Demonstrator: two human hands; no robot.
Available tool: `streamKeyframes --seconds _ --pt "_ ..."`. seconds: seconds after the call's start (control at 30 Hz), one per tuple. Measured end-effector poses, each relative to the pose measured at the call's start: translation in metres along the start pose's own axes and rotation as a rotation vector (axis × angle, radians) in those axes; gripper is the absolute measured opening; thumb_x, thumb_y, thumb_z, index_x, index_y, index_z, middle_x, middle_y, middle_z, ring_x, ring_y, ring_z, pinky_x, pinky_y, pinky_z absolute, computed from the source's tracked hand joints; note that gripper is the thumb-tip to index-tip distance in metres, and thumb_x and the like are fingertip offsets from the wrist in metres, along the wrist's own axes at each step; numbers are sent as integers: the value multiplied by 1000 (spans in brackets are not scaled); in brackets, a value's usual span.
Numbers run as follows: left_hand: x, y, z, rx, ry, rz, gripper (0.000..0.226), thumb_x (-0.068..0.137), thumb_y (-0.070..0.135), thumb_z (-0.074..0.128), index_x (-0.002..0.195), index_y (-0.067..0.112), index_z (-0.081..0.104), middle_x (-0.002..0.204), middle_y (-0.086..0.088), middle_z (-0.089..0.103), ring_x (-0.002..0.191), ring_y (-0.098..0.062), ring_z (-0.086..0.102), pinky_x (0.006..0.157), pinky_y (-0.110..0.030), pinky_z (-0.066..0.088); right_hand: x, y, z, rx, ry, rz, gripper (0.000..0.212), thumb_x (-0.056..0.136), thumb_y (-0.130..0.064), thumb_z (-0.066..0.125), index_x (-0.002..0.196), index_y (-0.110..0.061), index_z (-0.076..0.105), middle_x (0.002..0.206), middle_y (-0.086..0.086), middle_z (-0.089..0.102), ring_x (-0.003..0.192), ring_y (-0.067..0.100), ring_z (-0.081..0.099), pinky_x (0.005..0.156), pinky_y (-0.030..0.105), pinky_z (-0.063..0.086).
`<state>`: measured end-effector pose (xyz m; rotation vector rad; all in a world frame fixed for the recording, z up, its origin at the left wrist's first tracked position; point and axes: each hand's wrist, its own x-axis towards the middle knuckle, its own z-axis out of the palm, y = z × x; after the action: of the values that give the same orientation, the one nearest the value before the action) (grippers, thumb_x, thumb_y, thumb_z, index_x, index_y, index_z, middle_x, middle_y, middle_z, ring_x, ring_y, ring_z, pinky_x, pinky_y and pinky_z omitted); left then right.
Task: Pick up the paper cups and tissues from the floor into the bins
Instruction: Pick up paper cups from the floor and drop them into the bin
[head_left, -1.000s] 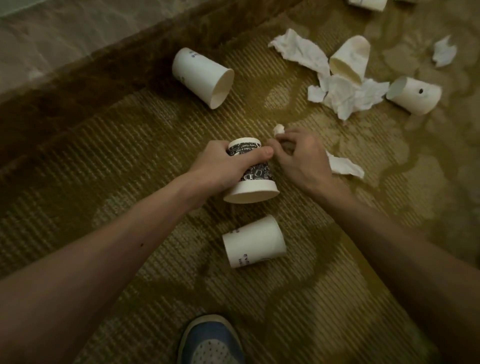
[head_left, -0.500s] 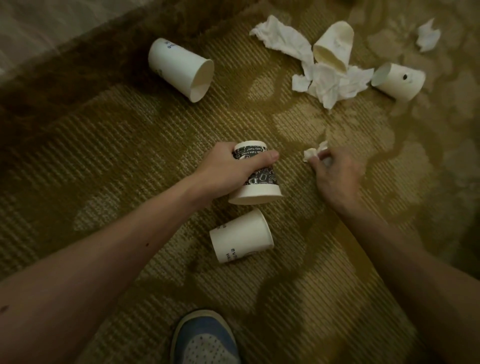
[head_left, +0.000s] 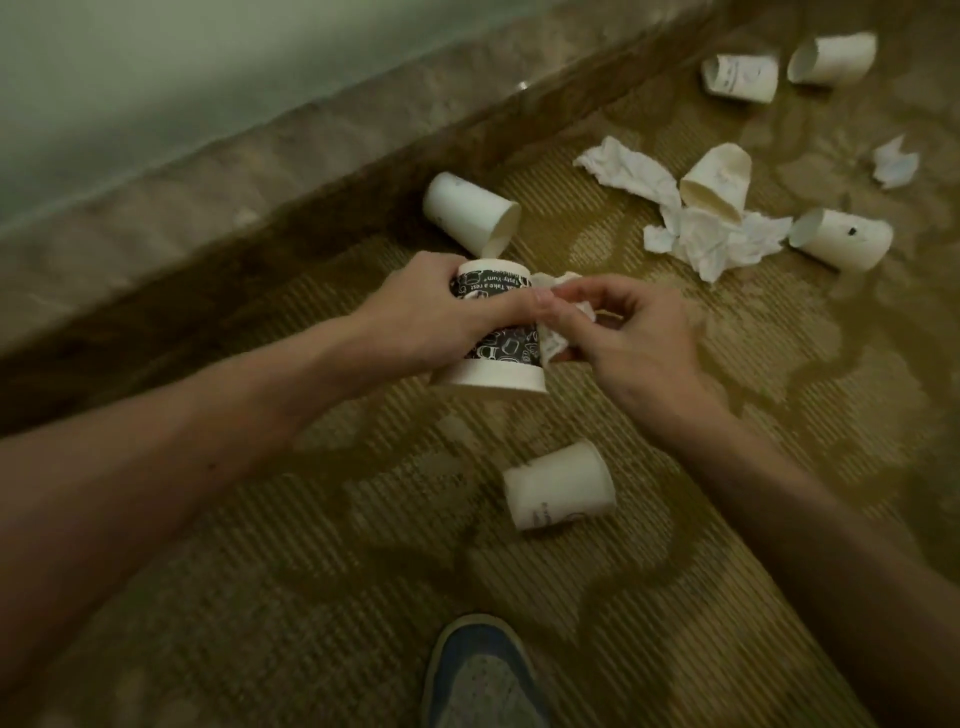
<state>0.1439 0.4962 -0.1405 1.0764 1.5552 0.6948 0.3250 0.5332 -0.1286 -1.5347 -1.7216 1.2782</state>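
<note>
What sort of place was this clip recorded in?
Most likely a carpeted indoor room, perhaps a hotel room or corridor, though that is a guess. A patterned olive-gold carpet runs up to a stone-like skirting below a pale wall. Paper cups and crumpled tissues litter it.

Carpet (head_left: 291, 561) near-left of the printed cup (head_left: 498, 348) lay open; a plain cup (head_left: 558, 486) sat nearer, tissues (head_left: 711, 244) far right.
</note>
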Motion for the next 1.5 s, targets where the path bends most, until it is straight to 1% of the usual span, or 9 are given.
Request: streamKeyframes --seconds 0.17,0.3,0.5,0.7,0.83,1.03,1.17,1.33,1.5 --pt "-62 23 -72 418 105 39 59 65 81 61 82 25 66 63 21 68 53 8 61 38 -9 38 -26 -62 38 281 -261 51 22 82 -16 73 101 -8 72 104 7 73 90 16 72 69 25 58" --pt "-143 39 -128 512 235 65 61 71 83 51 79 25 66 65 23 67 52 3 61 39 -10 35 -52 -127 71 447 -502 10 25 78 -11 72 103 -7 70 98 6 75 90 17 72 71 23 57" --pt "-303 53 -192 532 640 75 71 76 88 35 90 26 66 76 11 71 62 -5 67 52 -26 48 -119 -252 115 286 -841 -242 58 59 -31 84 113 -16 70 112 2 70 95 16 72 78 27 58" --pt "-480 65 -212 431 945 92 61 71 84 47 95 32 69 86 15 74 75 -4 71 71 -46 59 -231 -365 161 112 -1116 -556 53 57 -28 83 106 -13 70 90 -3 76 84 10 73 68 18 56" --pt "-591 65 -207 403 1091 70 66 70 85 50 99 30 69 89 9 75 80 -10 72 74 -51 58 -319 -410 189 36 -1219 -781 52 53 -42 82 101 -24 71 94 -9 75 87 6 72 76 24 58" --pt "-731 20 -170 307 1193 -69 54 72 80 56 109 41 64 101 15 72 90 -2 70 78 -42 60 -440 -416 248 19 -1397 -919 62 51 -48 84 107 -31 66 98 -13 73 88 1 70 72 19 58" --pt "-799 -53 -124 128 1288 -225 52 74 79 54 113 45 59 105 12 70 94 -7 69 80 -46 58 -524 -386 308 -129 -1568 -965 50 62 -32 88 106 -28 64 96 -8 71 87 2 69 77 30 60" --pt "-810 -152 -82 -66 1292 -354 52 77 79 52 117 46 54 105 -3 69 96 -23 68 82 -54 53 -565 -320 372 -387 -1630 -1017 43 67 -36 87 101 -33 60 95 -13 66 86 -4 63 67 13 53" --pt "-790 -207 -73 -143 1176 -414 56 84 66 50 131 36 47 115 3 65 103 -17 65 91 -47 52 -565 -289 411 -685 -1627 -1057 64 66 -36 86 114 -30 45 108 -8 58 92 5 59 67 18 49"
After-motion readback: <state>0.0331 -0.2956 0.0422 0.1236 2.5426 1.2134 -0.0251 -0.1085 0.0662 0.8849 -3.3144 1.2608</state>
